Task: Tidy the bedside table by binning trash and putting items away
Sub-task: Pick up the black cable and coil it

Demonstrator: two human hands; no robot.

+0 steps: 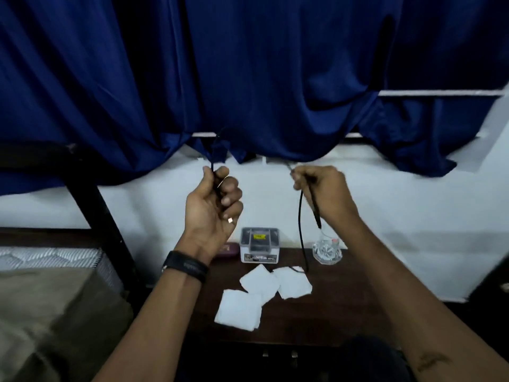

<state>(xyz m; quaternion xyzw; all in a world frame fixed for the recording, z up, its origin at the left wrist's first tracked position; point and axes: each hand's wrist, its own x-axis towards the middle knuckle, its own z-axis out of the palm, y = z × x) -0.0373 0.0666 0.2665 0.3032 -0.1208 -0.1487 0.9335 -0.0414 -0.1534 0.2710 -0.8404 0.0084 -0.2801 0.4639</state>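
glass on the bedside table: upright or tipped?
Upright. The glass stands on its base at the table's back right, mouth up. Contents: cannot tell.

The small box's (259,245) labels are too blurred to read.

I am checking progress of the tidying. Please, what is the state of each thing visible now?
left hand: raised, closed on cable
right hand: raised, closed on cable
black cable: held up, one part hanging to the table
white tissues: three, lying flat, overlapping
glass: upright, looks empty
small box: upright, lid closed
blue curtain: drawn, bunched at bottom
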